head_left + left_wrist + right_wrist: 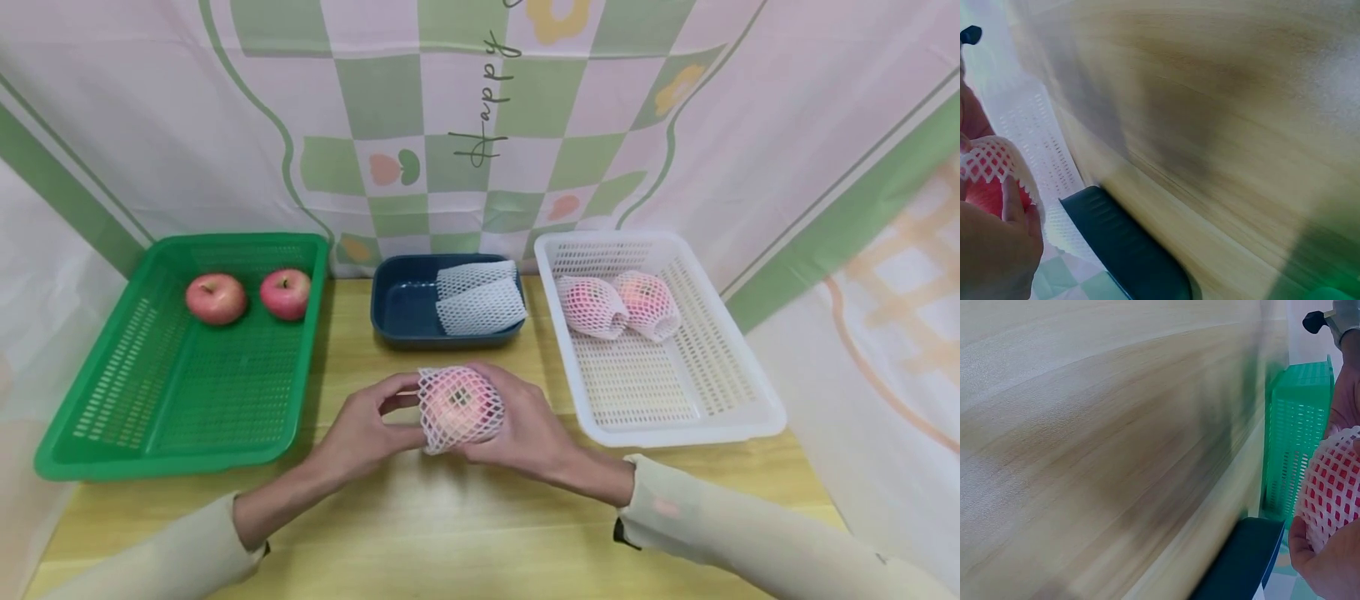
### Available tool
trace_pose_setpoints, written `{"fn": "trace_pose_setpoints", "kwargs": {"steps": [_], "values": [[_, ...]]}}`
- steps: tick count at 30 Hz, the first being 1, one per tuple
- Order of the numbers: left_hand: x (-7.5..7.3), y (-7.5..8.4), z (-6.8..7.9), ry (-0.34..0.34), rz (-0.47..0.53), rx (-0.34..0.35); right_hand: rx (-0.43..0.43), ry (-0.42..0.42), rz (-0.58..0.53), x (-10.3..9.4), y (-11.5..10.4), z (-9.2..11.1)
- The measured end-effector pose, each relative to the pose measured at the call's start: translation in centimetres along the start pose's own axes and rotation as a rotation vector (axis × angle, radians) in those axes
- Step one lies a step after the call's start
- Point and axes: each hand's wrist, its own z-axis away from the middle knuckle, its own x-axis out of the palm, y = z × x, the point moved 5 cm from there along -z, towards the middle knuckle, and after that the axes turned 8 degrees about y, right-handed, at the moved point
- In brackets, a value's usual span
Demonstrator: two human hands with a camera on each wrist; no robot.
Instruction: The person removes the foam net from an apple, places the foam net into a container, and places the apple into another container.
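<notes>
Between both hands, above the wooden table, is a red apple (459,407) in a white foam net sleeve (1329,487). My right hand (525,425) grips it from the right side, palm against the netting. From the left, my left hand (367,421) holds the net's edge and the fruit with thumb and fingers. In the left wrist view, fingers (1011,203) lie on bare red skin below the net's rim. Two netted apples (647,302) lie in the white basket (757,400), and two bare apples (216,298) in the green basket (52,454).
A dark blue tray (405,304) stands at the back between the baskets, with flat white foam nets (482,304) inside. Behind it hangs a checkered cloth (465,100). The wooden table (450,533) runs under everything.
</notes>
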Motion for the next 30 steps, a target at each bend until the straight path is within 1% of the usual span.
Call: {"fn": "trace_pose_setpoints", "kwargs": {"steps": [6, 9, 12, 17, 20, 26, 30], "values": [[0.7, 0.2, 0.0, -0.049, 0.055, -0.021, -0.013, -0.013, -0.014, 0.2, -0.2, 0.0], [1.0, 0.3, -0.1, -0.061, 0.056, -0.014, -0.037, -0.008, -0.003, 0.3, -0.3, 0.0], [1.2, 0.5, -0.1, -0.064, 0.031, 0.003, -0.054, -0.014, 0.001, 0.4, -0.4, -0.1], [1.4, 0.6, -0.1, -0.066, -0.017, 0.019, -0.04, -0.052, -0.008, 0.5, -0.7, -0.3], [1.6, 0.6, -0.2, -0.058, -0.045, 0.02, -0.035, -0.07, -0.005, 0.7, -0.7, -0.3], [1.4, 0.5, -0.2, -0.027, -0.153, 0.032, -0.057, -0.114, 0.006, 0.7, -0.8, -0.4], [1.2, 0.5, 0.0, -0.018, -0.167, 0.037, -0.054, -0.142, 0.015, 0.3, -0.6, -0.3]]}}
